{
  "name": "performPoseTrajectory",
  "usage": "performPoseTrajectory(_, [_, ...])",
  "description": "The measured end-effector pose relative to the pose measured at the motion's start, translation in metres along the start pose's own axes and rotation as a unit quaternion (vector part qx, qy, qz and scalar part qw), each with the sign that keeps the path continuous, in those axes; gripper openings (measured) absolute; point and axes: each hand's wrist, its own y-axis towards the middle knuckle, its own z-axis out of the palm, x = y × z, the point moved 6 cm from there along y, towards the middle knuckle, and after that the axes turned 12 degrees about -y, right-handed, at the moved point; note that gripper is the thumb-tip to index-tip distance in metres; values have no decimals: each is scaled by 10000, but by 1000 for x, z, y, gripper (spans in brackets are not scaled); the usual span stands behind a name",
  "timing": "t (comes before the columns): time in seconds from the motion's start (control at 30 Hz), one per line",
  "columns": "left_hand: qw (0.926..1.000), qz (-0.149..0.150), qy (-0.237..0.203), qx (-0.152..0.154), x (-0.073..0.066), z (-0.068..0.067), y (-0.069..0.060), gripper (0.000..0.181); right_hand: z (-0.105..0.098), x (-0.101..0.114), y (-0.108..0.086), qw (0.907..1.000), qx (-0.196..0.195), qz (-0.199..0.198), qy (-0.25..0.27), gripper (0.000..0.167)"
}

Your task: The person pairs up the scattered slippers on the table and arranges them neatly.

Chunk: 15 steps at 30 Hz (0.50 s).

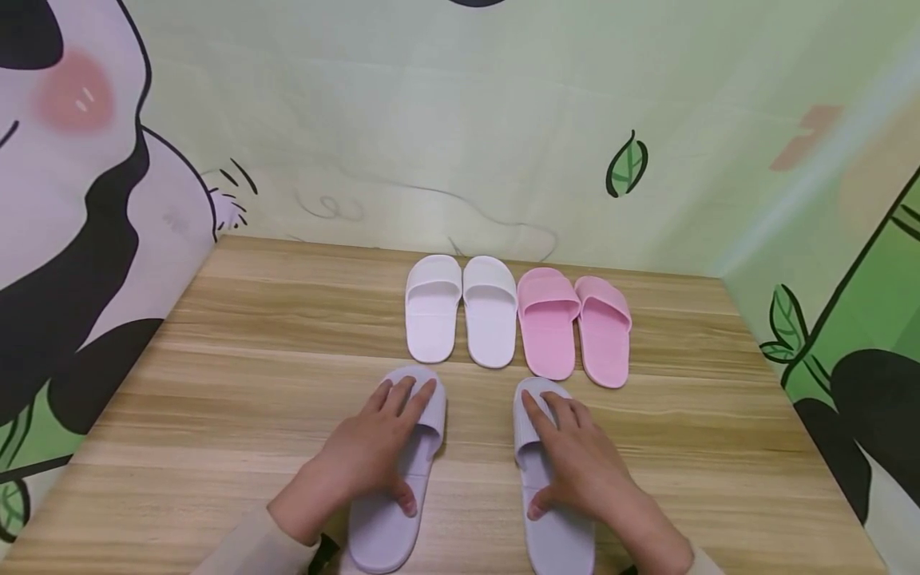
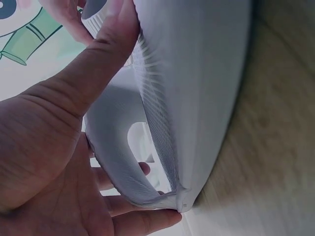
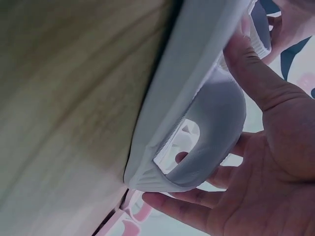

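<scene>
Two lavender-grey slippers lie apart on the wooden surface, toes pointing away. My left hand (image 1: 374,451) rests on the left grey slipper (image 1: 384,533), fingers spread over its strap and thumb by the inner edge of the footbed. On the right grey slipper (image 1: 561,543), my right hand (image 1: 578,459) lies the same way, fingers over the strap. Both wrist views show fairly straight fingers touching the left strap (image 2: 110,108) and the right strap (image 3: 216,113). Neither set of fingers looks curled tightly round a slipper. The palms partly cover the footbeds in the head view.
Behind the grey pair stand white slippers (image 1: 433,323) and, to their right, pink slippers (image 1: 548,339). The wood-grain surface (image 1: 251,359) ends at a pale green wall (image 1: 431,120) with cartoon panda drawings. Printed panels flank both sides.
</scene>
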Motion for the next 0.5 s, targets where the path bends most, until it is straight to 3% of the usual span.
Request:
performPoseTrajectory(0.23, [9999,-9,113,20,-1,4,4,154,1,7,4,9998,192,81,56,145])
performPoseTrajectory(0.5, [9999,-58,150,56,-6,8,8,154,0,14,8,9999,101,66,75,144])
